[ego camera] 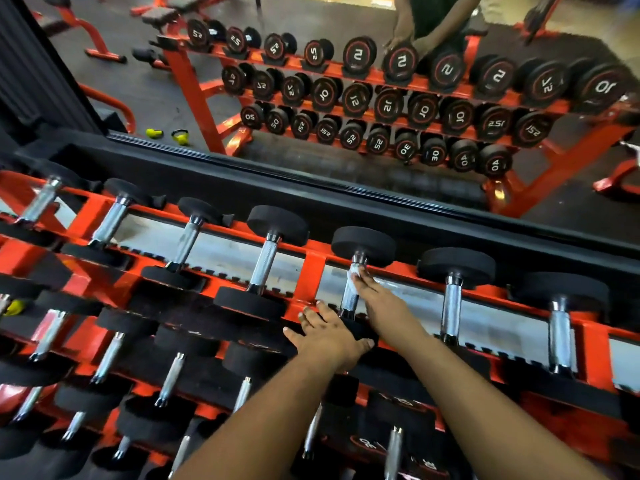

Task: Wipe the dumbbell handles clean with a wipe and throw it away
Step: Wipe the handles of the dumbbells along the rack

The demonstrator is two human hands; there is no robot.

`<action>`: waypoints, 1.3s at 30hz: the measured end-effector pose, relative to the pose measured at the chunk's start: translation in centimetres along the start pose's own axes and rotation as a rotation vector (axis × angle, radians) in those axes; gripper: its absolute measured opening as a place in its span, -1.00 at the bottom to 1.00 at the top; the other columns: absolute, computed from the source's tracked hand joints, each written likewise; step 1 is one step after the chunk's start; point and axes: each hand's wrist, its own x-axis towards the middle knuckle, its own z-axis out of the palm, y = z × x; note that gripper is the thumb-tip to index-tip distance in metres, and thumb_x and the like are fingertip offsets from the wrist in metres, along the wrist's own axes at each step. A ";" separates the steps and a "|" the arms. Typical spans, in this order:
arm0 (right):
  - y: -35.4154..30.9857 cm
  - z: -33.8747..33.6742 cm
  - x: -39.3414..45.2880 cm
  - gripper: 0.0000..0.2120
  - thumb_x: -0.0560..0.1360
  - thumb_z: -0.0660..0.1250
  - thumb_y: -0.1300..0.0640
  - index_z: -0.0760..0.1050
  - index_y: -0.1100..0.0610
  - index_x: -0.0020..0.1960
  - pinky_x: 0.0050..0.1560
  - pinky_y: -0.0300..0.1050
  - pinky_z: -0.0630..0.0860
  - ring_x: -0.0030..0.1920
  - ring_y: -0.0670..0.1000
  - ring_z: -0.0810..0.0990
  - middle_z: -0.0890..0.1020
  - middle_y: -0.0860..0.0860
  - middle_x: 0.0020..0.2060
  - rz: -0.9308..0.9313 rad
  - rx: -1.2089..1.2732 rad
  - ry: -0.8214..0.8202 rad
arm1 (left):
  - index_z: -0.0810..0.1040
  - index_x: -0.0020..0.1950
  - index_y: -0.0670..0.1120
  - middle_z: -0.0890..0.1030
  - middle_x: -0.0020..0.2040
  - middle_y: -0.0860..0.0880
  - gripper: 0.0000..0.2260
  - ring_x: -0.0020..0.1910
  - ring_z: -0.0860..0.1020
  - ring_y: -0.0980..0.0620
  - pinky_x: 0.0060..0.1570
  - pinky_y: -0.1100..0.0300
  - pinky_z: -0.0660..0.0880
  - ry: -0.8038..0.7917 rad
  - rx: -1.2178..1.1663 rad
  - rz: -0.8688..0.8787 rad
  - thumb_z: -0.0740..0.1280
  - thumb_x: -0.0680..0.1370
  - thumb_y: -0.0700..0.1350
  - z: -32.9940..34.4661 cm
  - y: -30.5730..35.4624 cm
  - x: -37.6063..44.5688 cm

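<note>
A dumbbell with a chrome handle [349,301] and black heads lies on the top shelf of the red rack [313,271]. A white wipe [354,279] is wrapped on the upper part of that handle. My right hand [379,301] holds the wipe against the handle, fingers curled round it. My left hand [329,336] rests flat, fingers spread, on the dumbbell's near black head [362,332]. More dumbbells with chrome handles [263,266] [452,311] lie on either side.
Lower shelves hold several more dumbbells [171,381]. A black ledge [311,192] runs behind the rack, and above it a mirror [346,81] reflects the rack, benches and a person. A yellow object [14,306] sits at the far left.
</note>
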 end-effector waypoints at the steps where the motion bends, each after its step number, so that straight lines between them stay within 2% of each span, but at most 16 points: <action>1: 0.0 -0.1 -0.4 -0.20 0.56 0.14 0.44 -0.07 -0.04 0.65 0.46 -0.22 0.17 0.60 -0.02 0.08 -0.12 -0.09 0.62 -0.003 0.039 0.000 | -0.38 0.59 -0.22 -0.22 0.64 -0.28 0.12 0.63 -0.19 -0.26 0.50 -0.40 -0.22 -0.007 0.002 0.002 0.24 0.51 0.45 0.1 0.0 0.2; 3: 0.0 -0.1 -0.4 -0.22 0.58 0.13 0.41 -0.09 -0.06 0.65 0.40 -0.20 0.28 0.59 -0.01 0.12 -0.13 -0.10 0.62 0.011 0.053 -0.012 | -0.39 0.59 -0.23 -0.23 0.64 -0.28 0.12 0.63 -0.20 -0.26 0.50 -0.40 -0.22 -0.012 -0.004 -0.002 0.24 0.51 0.44 0.2 0.1 0.2; 6: -0.9 -0.1 1.0 -0.37 0.68 0.11 0.25 -0.08 0.01 0.66 0.41 -0.28 0.14 0.60 0.01 0.07 -0.09 -0.05 0.63 0.127 0.234 0.044 | -0.39 0.59 -0.23 -0.22 0.64 -0.28 0.13 0.63 -0.20 -0.26 0.50 -0.40 -0.21 0.010 -0.013 -0.014 0.24 0.51 0.44 0.3 0.2 0.0; 9: -2.5 0.4 1.8 -0.39 0.69 0.14 0.16 -0.06 0.03 0.66 0.48 -0.14 0.21 0.58 0.09 0.17 0.05 0.03 0.63 0.284 0.477 0.092 | -0.35 0.61 -0.22 -0.20 0.65 -0.27 0.12 0.63 -0.19 -0.25 0.49 -0.40 -0.21 0.051 -0.053 0.000 0.25 0.50 0.44 0.6 0.1 -0.2; 11: -3.3 0.7 1.2 -0.40 0.69 0.16 0.14 -0.01 0.03 0.65 0.36 -0.17 0.30 0.52 0.09 0.30 0.23 0.05 0.58 0.373 0.653 0.072 | -0.34 0.61 -0.20 -0.20 0.65 -0.26 0.11 0.64 -0.19 -0.24 0.49 -0.41 -0.21 0.075 -0.084 0.008 0.26 0.50 0.44 1.0 -0.1 -0.4; 13: -3.5 1.1 0.6 -0.41 0.68 0.19 0.12 0.05 0.01 0.64 0.32 -0.17 0.30 0.47 0.05 0.35 0.33 -0.05 0.49 0.411 0.788 0.046 | -0.33 0.62 -0.19 -0.20 0.65 -0.25 0.09 0.64 -0.19 -0.23 0.49 -0.42 -0.21 0.097 -0.091 0.018 0.25 0.50 0.43 1.1 -0.2 -0.5; 15: -3.3 0.8 1.2 -0.48 0.65 0.23 0.11 0.22 0.01 0.59 0.21 -0.14 0.43 0.31 0.04 0.50 0.46 -0.04 0.36 0.437 0.875 0.044 | -0.31 0.63 -0.18 -0.19 0.65 -0.24 0.09 0.64 -0.18 -0.21 0.48 -0.42 -0.21 0.120 -0.099 0.021 0.25 0.50 0.44 1.3 -0.2 -0.5; 18: -3.3 -0.2 3.6 -0.75 0.60 0.32 0.13 0.49 0.15 0.26 -0.09 -0.09 0.48 -0.02 0.04 0.58 0.63 0.13 0.07 0.545 1.081 0.136 | -0.29 0.64 -0.16 -0.17 0.66 -0.22 0.10 0.65 -0.14 -0.19 0.48 -0.44 -0.20 0.145 -0.118 0.015 0.26 0.48 0.46 1.3 -0.3 -0.6; 20: -3.5 -0.9 4.2 -0.79 0.58 0.36 0.11 0.51 0.16 0.18 -0.11 -0.10 0.45 -0.04 0.06 0.56 0.62 0.13 -0.01 0.611 1.214 0.160 | -0.28 0.64 -0.14 -0.17 0.66 -0.21 0.11 0.65 -0.14 -0.17 0.47 -0.45 -0.20 0.160 -0.135 0.010 0.25 0.46 0.47 1.5 -0.4 -0.6; 24: -2.9 -1.2 3.5 -0.76 0.56 0.39 0.04 0.53 0.07 0.20 -0.17 -0.10 0.38 0.04 0.01 0.56 0.63 0.04 0.06 0.638 1.308 0.093 | -0.29 0.64 -0.12 -0.18 0.67 -0.18 0.11 0.65 -0.16 -0.14 0.48 -0.46 -0.19 0.180 -0.145 0.001 0.24 0.45 0.49 2.1 -0.4 -0.1; 26: -2.6 -1.2 4.2 -0.77 0.55 0.40 0.02 0.56 0.10 0.16 -0.12 -0.08 0.43 0.02 0.04 0.57 0.64 0.06 0.04 0.660 1.300 0.088 | -0.29 0.64 -0.12 -0.17 0.67 -0.16 0.12 0.65 -0.17 -0.12 0.46 -0.47 -0.20 0.180 -0.149 0.002 0.24 0.44 0.50 2.2 -0.4 0.1; 28: -2.9 -1.7 5.0 -0.72 0.50 0.45 0.00 0.58 0.12 0.13 0.08 0.04 0.54 0.05 0.13 0.61 0.66 0.13 0.05 0.726 1.335 0.070 | -0.28 0.64 -0.11 -0.17 0.67 -0.15 0.12 0.65 -0.17 -0.11 0.46 -0.48 -0.20 0.184 -0.153 0.003 0.24 0.43 0.50 2.1 -0.5 0.1; 30: -2.9 -2.0 5.4 -0.65 0.45 0.49 -0.01 0.57 0.12 0.15 0.20 0.17 0.56 0.06 0.18 0.64 0.67 0.17 0.06 0.775 1.401 0.031 | -0.29 0.64 -0.11 -0.17 0.67 -0.14 0.12 0.65 -0.17 -0.10 0.46 -0.48 -0.20 0.183 -0.151 0.001 0.23 0.43 0.50 2.0 -0.5 0.0; 35: -2.3 -2.5 3.7 -0.57 0.40 0.48 -0.11 0.64 0.10 0.18 0.28 0.22 0.52 0.14 0.15 0.63 0.69 0.09 0.10 0.743 1.393 -0.082 | -0.29 0.64 -0.14 -0.16 0.67 -0.16 0.12 0.65 -0.16 -0.11 0.47 -0.47 -0.19 0.184 -0.142 0.021 0.25 0.45 0.49 1.8 -0.6 0.0; 37: -2.3 -2.3 4.0 -0.49 0.30 0.51 -0.16 0.65 0.09 0.15 0.30 0.22 0.50 0.17 0.15 0.61 0.67 0.09 0.14 0.761 1.378 -0.078 | -0.29 0.64 -0.14 -0.16 0.67 -0.16 0.12 0.65 -0.16 -0.11 0.47 -0.47 -0.19 0.172 -0.141 0.018 0.25 0.45 0.48 1.7 -0.6 -0.1; 39: -2.5 -2.1 4.3 -0.50 0.29 0.53 -0.13 0.65 0.11 0.13 0.31 0.20 0.49 0.19 0.17 0.60 0.65 0.13 0.18 0.775 1.381 -0.057 | -0.29 0.64 -0.14 -0.16 0.67 -0.16 0.12 0.65 -0.16 -0.11 0.47 -0.47 -0.18 0.176 -0.138 0.012 0.24 0.44 0.49 1.8 -0.5 -0.1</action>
